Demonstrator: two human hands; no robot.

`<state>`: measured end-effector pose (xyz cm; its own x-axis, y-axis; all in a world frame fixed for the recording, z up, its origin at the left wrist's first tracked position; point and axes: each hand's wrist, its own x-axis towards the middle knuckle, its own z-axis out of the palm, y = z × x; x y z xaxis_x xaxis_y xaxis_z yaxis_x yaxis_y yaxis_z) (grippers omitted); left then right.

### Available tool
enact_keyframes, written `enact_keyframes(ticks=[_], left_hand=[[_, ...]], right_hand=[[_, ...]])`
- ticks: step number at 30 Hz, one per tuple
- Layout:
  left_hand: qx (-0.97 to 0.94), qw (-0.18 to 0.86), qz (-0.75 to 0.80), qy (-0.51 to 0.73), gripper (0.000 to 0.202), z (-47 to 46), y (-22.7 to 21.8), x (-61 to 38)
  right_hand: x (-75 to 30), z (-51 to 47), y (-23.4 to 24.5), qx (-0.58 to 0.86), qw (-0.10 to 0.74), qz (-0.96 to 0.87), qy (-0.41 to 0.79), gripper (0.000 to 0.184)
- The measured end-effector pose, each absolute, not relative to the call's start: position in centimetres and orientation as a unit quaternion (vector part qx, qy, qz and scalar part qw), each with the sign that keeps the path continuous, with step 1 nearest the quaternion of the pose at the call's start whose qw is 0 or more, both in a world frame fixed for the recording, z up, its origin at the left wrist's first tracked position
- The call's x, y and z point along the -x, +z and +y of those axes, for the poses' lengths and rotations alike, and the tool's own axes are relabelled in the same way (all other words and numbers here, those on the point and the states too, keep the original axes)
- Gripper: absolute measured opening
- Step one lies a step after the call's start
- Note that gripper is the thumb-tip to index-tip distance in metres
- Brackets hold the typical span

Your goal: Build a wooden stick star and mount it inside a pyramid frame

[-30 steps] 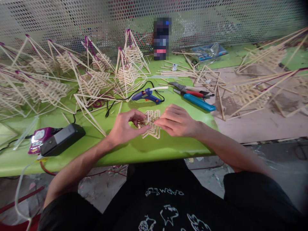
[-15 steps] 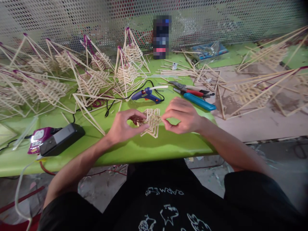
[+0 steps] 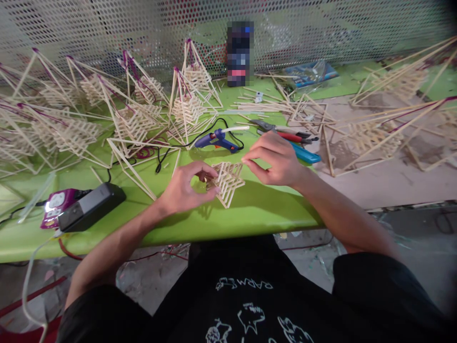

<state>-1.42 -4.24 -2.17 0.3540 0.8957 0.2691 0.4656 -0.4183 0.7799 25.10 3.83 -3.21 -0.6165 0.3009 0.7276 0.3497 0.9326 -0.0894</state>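
Note:
My left hand (image 3: 187, 188) is closed on a small star-shaped lattice of stacked wooden sticks (image 3: 228, 183), gripping its left side between thumb and fingers and holding it tilted above the green table. At the lattice's upper right corner is my right hand (image 3: 273, 159), thumb and forefinger tips pinched together. Whether anything thin is between those tips is too small to make out. Just beyond the lattice, a blue glue gun (image 3: 218, 141) with a glue stick in its back lies on its side. Pruning shears (image 3: 285, 135) and a blue-handled cutter (image 3: 307, 154) lie beyond my right hand, partly covered by it.
Several stick pyramids with purple cord (image 3: 134, 119) crowd the left, and more stand on a board (image 3: 357, 190) at right. Loose sticks (image 3: 260, 105) lie behind the tools. A phone (image 3: 240, 55) leans on the mesh. A purple power strip (image 3: 57, 205) and dark box (image 3: 93, 207) sit left.
The lattice has turned in my left hand, one point now facing down toward me. My right hand has risen slightly away from me, to the lattice's upper right corner.

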Motion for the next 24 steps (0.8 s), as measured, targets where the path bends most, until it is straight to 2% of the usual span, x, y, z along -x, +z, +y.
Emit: enact_keyframes(ticks=[5, 13, 15, 20, 24], left_hand=[[-0.765, 0.322, 0.444, 0.337, 0.021, -4.3, -2.1, 1.5], [-0.751, 0.328, 0.454, 0.350, 0.012, -4.1, -2.1, 1.7], [-0.750, 0.319, 0.458, 0.355, 0.008, -4.0, -2.1, 1.8], [-0.755, 0.296, 0.463, 0.357, 0.006, -3.9, -2.5, 2.0], [-0.753, 0.269, 0.475, 0.368, 0.012, -4.0, -2.6, 2.1]], right_hand=[[-25.0, 3.5, -3.1, 0.153, 0.404, -0.894, -0.118, 0.004], [-25.0, 3.5, -2.4, 0.137, 0.300, -0.922, -0.205, 0.010], [-25.1, 3.4, -2.4, 0.135, 0.313, -0.915, -0.215, 0.011], [-25.0, 2.7, -2.7, 0.104, 0.415, -0.888, -0.167, 0.018], [-24.8, 2.3, -2.7, 0.098, 0.428, -0.886, -0.150, 0.020]])
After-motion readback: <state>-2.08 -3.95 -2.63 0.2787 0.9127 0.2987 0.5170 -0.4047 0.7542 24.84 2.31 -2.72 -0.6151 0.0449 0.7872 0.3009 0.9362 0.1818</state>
